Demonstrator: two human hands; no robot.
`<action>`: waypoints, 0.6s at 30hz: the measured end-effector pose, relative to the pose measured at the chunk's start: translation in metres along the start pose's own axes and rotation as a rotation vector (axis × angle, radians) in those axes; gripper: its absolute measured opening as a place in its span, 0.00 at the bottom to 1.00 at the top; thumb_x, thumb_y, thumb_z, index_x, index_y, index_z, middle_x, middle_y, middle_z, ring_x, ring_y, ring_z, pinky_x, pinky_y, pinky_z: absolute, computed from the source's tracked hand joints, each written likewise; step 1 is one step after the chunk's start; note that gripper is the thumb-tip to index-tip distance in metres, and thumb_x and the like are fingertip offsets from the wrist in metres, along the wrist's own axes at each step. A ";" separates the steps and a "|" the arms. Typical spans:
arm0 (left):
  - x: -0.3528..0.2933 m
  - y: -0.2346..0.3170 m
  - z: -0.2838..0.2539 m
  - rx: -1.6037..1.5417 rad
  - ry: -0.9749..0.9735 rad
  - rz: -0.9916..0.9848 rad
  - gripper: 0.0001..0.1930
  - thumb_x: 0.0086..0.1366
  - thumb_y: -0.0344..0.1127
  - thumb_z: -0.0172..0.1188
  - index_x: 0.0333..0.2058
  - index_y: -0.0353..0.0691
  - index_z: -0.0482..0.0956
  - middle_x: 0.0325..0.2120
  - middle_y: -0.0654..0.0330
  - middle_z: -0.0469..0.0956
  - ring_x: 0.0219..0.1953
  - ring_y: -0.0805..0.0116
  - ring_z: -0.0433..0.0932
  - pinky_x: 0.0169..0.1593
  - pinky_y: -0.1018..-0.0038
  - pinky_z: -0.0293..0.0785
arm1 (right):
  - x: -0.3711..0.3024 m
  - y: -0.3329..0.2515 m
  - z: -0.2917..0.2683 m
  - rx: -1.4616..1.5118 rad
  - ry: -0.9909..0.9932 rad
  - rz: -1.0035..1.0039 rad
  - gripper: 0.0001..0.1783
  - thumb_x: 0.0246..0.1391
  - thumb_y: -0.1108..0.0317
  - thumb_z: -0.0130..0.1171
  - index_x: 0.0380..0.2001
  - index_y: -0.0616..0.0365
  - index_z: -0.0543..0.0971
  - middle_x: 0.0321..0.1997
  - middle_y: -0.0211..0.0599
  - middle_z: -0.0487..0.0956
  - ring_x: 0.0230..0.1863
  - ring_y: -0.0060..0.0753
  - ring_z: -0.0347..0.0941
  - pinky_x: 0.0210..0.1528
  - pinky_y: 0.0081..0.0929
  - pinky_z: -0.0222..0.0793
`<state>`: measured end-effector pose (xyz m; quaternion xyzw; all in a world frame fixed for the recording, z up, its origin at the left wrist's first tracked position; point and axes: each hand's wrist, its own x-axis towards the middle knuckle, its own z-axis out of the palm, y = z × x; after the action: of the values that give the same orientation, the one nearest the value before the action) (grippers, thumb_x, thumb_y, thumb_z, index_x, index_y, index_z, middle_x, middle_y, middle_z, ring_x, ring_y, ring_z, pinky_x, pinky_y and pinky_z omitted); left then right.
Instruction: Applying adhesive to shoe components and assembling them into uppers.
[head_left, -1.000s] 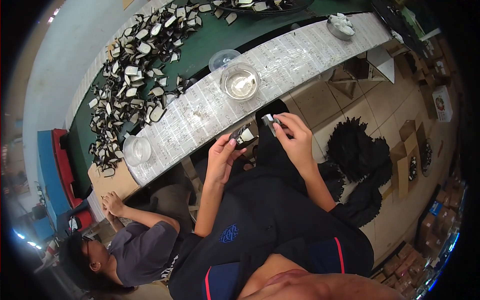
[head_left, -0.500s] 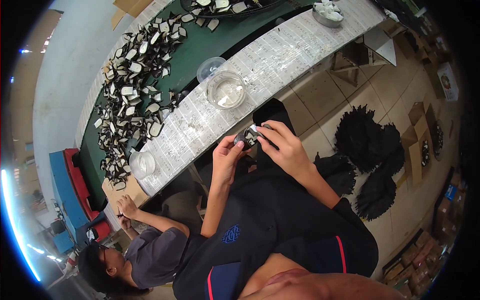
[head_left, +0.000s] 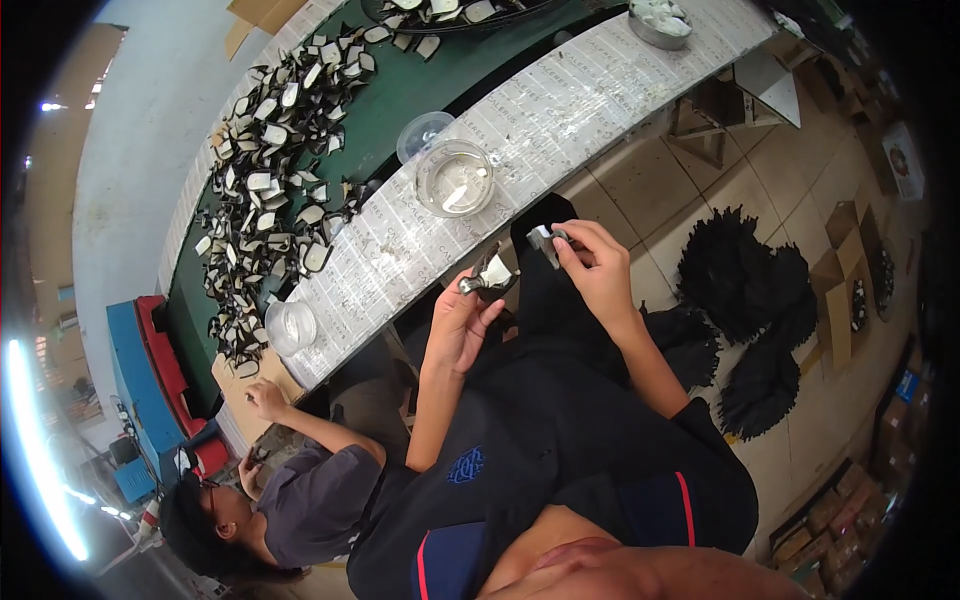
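Note:
My left hand (head_left: 462, 325) is closed on a black shoe heel (head_left: 493, 272), its cream-white face turned up between thumb and fingers. A short gap to the right, my right hand (head_left: 597, 262) pinches a small dark, shiny piece with a white part (head_left: 545, 240); its exact kind is too small to make out. Both hands are in the air in front of my body, just off the bench's near edge. Beyond them on the bench stands a clear round bowl (head_left: 455, 208) holding liquid, with a clear lid (head_left: 426, 128) partly behind it.
Many similar black heels (head_left: 262, 185) lie heaped on the green bench top (head_left: 395, 85). A clear cup (head_left: 291, 328) and a tin of white pieces (head_left: 660, 22) stand on the paper-covered strip (head_left: 560, 110). A co-worker (head_left: 310, 500) sits at my left. Black bundles (head_left: 745, 270) lie on the tiled floor.
My hands have come apart: the right has moved up and away with its small piece, while the left has tilted the heel, showing its white face. The co-worker's hands have also separated.

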<state>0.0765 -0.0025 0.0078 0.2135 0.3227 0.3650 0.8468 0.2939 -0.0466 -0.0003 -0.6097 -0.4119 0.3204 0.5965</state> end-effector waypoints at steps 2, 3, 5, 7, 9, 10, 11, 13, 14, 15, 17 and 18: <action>-0.005 0.000 -0.002 -0.166 -0.043 -0.019 0.21 0.66 0.30 0.59 0.57 0.34 0.68 0.45 0.59 0.76 0.41 0.71 0.78 0.42 0.77 0.83 | -0.006 0.020 0.009 0.052 -0.058 0.051 0.11 0.58 0.76 0.59 0.44 0.68 0.79 0.44 0.35 0.78 0.37 0.20 0.76 0.38 0.17 0.75; -0.006 0.001 -0.001 -0.168 -0.031 -0.006 0.21 0.66 0.30 0.59 0.57 0.34 0.68 0.45 0.59 0.76 0.41 0.71 0.78 0.42 0.77 0.83 | -0.010 0.031 0.014 0.097 -0.105 0.102 0.11 0.59 0.76 0.59 0.44 0.67 0.80 0.44 0.35 0.78 0.37 0.19 0.76 0.37 0.17 0.75; -0.008 0.002 0.002 -0.483 -0.172 -0.073 0.21 0.64 0.28 0.60 0.54 0.33 0.69 0.38 0.61 0.73 0.34 0.72 0.75 0.38 0.79 0.83 | -0.018 0.061 0.026 0.116 -0.141 0.153 0.10 0.58 0.75 0.59 0.43 0.67 0.80 0.42 0.36 0.79 0.35 0.20 0.77 0.36 0.18 0.75; -0.009 0.003 0.007 -0.525 -0.150 -0.065 0.19 0.64 0.29 0.60 0.53 0.33 0.69 0.33 0.62 0.68 0.30 0.72 0.72 0.36 0.79 0.83 | -0.026 0.092 0.037 0.131 -0.175 0.205 0.10 0.58 0.74 0.60 0.42 0.66 0.81 0.39 0.36 0.80 0.33 0.22 0.77 0.35 0.18 0.75; -0.009 0.005 0.006 -0.617 -0.299 -0.079 0.17 0.67 0.33 0.57 0.52 0.34 0.70 0.32 0.62 0.68 0.30 0.73 0.72 0.33 0.80 0.81 | -0.034 0.118 0.045 0.057 -0.146 0.204 0.10 0.58 0.74 0.60 0.42 0.66 0.80 0.38 0.36 0.80 0.31 0.21 0.77 0.34 0.18 0.74; -0.011 0.007 0.005 -0.656 -0.307 -0.097 0.16 0.69 0.35 0.53 0.51 0.34 0.72 0.31 0.63 0.68 0.29 0.73 0.71 0.29 0.81 0.78 | -0.035 0.119 0.049 0.034 -0.137 0.198 0.10 0.57 0.74 0.60 0.42 0.67 0.80 0.38 0.37 0.80 0.31 0.21 0.77 0.33 0.18 0.73; -0.013 0.009 0.004 -0.655 -0.296 -0.086 0.16 0.69 0.35 0.53 0.51 0.34 0.72 0.31 0.63 0.68 0.29 0.73 0.71 0.29 0.81 0.78 | -0.034 0.120 0.053 0.041 -0.150 0.202 0.10 0.57 0.74 0.60 0.42 0.67 0.80 0.38 0.37 0.80 0.31 0.21 0.77 0.33 0.18 0.73; -0.011 0.014 0.004 -0.680 -0.397 -0.072 0.14 0.71 0.36 0.50 0.50 0.35 0.72 0.30 0.63 0.68 0.27 0.74 0.70 0.27 0.81 0.76 | -0.026 0.121 0.057 0.044 -0.129 0.104 0.10 0.57 0.74 0.60 0.41 0.67 0.80 0.38 0.37 0.80 0.31 0.22 0.77 0.32 0.19 0.73; -0.009 0.014 0.001 -0.661 -0.444 -0.059 0.14 0.72 0.35 0.49 0.52 0.38 0.71 0.30 0.65 0.67 0.29 0.75 0.70 0.28 0.81 0.76 | -0.023 0.122 0.057 0.015 -0.141 0.108 0.09 0.57 0.73 0.60 0.40 0.66 0.80 0.37 0.39 0.80 0.30 0.23 0.78 0.31 0.20 0.73; -0.011 0.014 0.000 -0.654 -0.453 -0.070 0.14 0.72 0.35 0.49 0.52 0.38 0.71 0.30 0.65 0.67 0.29 0.75 0.70 0.28 0.81 0.76 | -0.025 0.123 0.057 0.017 -0.127 0.103 0.09 0.57 0.73 0.60 0.40 0.66 0.80 0.37 0.39 0.80 0.30 0.23 0.78 0.31 0.20 0.73; -0.003 0.020 -0.001 -0.648 -0.233 0.050 0.15 0.72 0.35 0.49 0.54 0.41 0.69 0.33 0.66 0.68 0.32 0.76 0.69 0.31 0.82 0.76 | -0.024 0.129 0.057 -0.066 -0.130 0.061 0.09 0.57 0.72 0.61 0.40 0.65 0.81 0.35 0.40 0.80 0.29 0.25 0.78 0.30 0.21 0.73; 0.009 0.028 -0.006 -0.603 -0.304 0.141 0.18 0.71 0.35 0.50 0.58 0.44 0.67 0.41 0.68 0.71 0.40 0.77 0.72 0.36 0.83 0.77 | -0.024 0.128 0.056 -0.085 -0.133 0.070 0.09 0.57 0.71 0.61 0.39 0.64 0.81 0.33 0.40 0.80 0.28 0.26 0.78 0.30 0.21 0.73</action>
<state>0.0636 0.0236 0.0164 0.0276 0.0550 0.4657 0.8828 0.2487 -0.0357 -0.1341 -0.6259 -0.4424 0.3631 0.5298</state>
